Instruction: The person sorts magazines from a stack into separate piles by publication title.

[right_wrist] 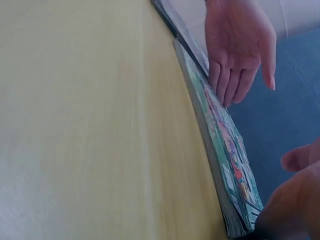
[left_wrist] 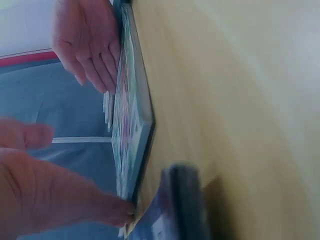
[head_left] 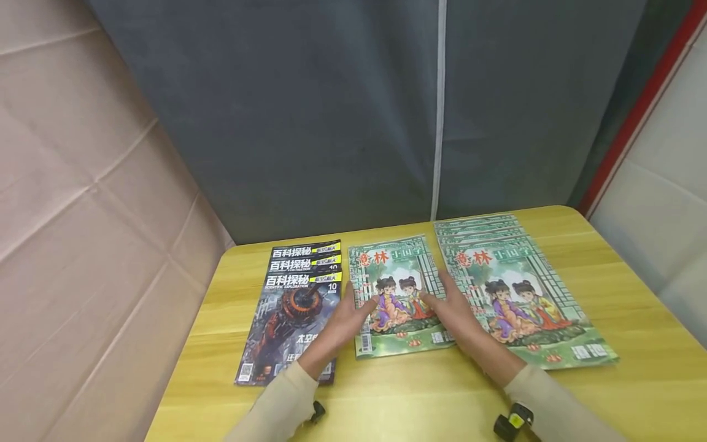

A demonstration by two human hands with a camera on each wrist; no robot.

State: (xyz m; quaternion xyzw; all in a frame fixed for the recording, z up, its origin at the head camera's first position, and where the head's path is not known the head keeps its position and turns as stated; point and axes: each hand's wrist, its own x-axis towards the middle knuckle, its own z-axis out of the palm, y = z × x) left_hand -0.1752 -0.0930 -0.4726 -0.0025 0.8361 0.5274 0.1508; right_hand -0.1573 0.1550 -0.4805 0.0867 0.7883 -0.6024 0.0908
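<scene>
A green illustrated magazine (head_left: 394,344) with two cartoon children on its cover lies flat on the table in the middle. Its thick edge in the right wrist view suggests more than one copy; I cannot tell how many. At its left side is my left hand (head_left: 347,318), fingers straight along the edge and thumb above the cover. My right hand (head_left: 459,314) is at the opposite side, between this magazine and the right-hand pile. In the left wrist view the right hand (left_wrist: 90,45) has straight fingers. The left hand (right_wrist: 237,50) looks likewise extended in the right wrist view.
Dark science magazines (head_left: 287,331) lie overlapped, stepped backward, on the left. To the right, several matching green magazines (head_left: 530,344) overlap in the same way. The yellow wood-grain table (head_left: 386,399) meets a grey cloth wall (head_left: 309,153) behind.
</scene>
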